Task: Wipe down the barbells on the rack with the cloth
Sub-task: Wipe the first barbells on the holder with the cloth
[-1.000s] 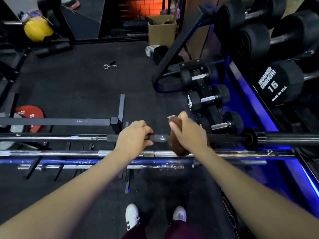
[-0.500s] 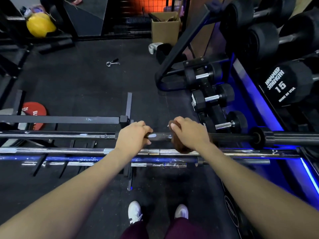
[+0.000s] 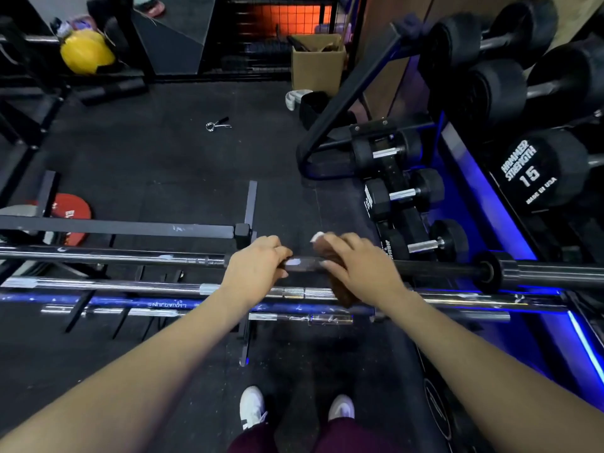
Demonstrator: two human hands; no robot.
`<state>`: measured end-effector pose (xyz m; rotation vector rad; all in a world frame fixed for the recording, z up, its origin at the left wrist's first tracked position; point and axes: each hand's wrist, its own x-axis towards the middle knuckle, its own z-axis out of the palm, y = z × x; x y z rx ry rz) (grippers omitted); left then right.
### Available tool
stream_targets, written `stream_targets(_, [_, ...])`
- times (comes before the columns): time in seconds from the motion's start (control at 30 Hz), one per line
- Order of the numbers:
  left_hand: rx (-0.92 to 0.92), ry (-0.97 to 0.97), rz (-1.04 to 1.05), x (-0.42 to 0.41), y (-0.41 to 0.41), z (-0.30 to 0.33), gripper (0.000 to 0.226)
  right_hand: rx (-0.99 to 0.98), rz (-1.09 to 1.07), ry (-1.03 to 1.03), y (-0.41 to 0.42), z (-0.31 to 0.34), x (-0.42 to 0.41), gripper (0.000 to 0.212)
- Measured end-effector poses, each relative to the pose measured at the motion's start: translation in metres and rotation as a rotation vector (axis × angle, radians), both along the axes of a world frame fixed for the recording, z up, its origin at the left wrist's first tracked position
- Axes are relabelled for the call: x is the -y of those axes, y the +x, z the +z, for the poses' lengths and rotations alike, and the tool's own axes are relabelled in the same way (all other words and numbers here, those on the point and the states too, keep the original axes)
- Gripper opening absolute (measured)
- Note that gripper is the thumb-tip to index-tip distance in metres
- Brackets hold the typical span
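So from my remote seat: the right hand [image 3: 356,266] is wrapped over a brown cloth [image 3: 343,292], squeezing it around the top barbell [image 3: 130,256] just right of the frame's center. The cloth hangs down under the palm and covers a bit of the chrome barbell [image 3: 114,284] one rung lower. The left hand [image 3: 255,266] sits right next to it on the same top bar, fingers curled over the shaft, with only a short shiny stretch of bar between the two hands.

That top bar runs the full width of the picture, its collar and sleeve off at the right edge. Below the chrome one there's a blue bar [image 3: 130,302] and another chrome one under it, all on the same rack.

Further out: dumbbells [image 3: 405,194] on the floor at center right, a big "15" dumbbell [image 3: 539,171] on the shelf at right, a cardboard box [image 3: 317,63] top center, yellow ball [image 3: 86,52] upper left, a spring clip [image 3: 217,124] on the mat, and white shoes [image 3: 251,407] at the bottom.
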<state>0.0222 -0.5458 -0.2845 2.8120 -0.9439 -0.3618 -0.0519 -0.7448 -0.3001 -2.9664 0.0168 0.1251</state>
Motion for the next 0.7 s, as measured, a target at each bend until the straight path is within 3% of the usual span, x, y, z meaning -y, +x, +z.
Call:
stream_targets(0.2, [0.090,-0.051,0.062,-0.030,-0.006,-0.009,0.037,0.093,-0.197,-0.081,-0.002,-0.009,-0.003,0.049])
stream_targets(0.37, [0.130,-0.046,0.046,-0.030,-0.004,-0.009,0.031,0.101,-0.106,-0.052,0.022,-0.006,-0.065,0.040])
stream_targets(0.5, [0.150,-0.064,0.033,-0.036,0.000,-0.012,0.030,0.045,0.012,-0.046,0.016,0.001,-0.044,0.052])
stream_targets(0.7, [0.160,-0.062,-0.001,-0.030,-0.001,-0.014,0.023,0.067,-0.234,-0.099,-0.004,-0.009,-0.007,0.048])
